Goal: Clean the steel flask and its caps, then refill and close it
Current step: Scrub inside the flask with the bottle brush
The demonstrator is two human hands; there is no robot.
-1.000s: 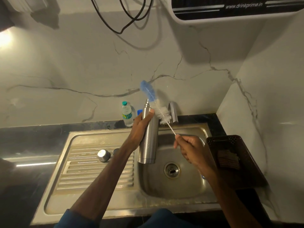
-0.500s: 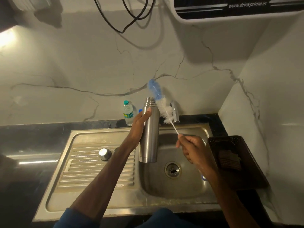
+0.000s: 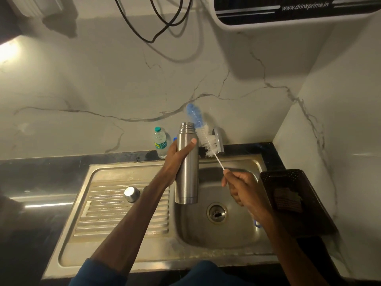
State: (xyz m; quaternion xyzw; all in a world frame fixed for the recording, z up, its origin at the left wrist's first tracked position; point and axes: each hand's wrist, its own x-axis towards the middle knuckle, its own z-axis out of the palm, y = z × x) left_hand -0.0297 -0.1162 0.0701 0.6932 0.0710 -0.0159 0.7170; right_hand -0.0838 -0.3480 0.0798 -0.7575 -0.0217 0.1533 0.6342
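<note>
**Flask comes upright, brush outside its mouth**

Steel flask (image 3: 186, 168) sits at the centre of the frame, held above the sink (image 3: 115, 172) at the basin's left edge. A second ago it leaned to the right. Now it stands nearly vertical with its open, threaded mouth at the top. The left hand (image 3: 175, 157) grips its upper body, thumb across the front. The right hand (image 3: 240, 186), centre-right, pinches the thin white handle of the bottle brush (image 3: 204, 135). The brush has barely shifted: its blue tip rises just right of the mouth, and the white bristles lie beside the flask's shoulder, in front of the tap (image 3: 219, 139). I cannot tell whether the bristles touch the steel. A steel cap (image 3: 131, 194) rests on the drainboard, left of centre. With the mouth squared up and the brush outside it, the inside scrub looks to be the step in hand. Refilling and closing are not yet begun.
</note>
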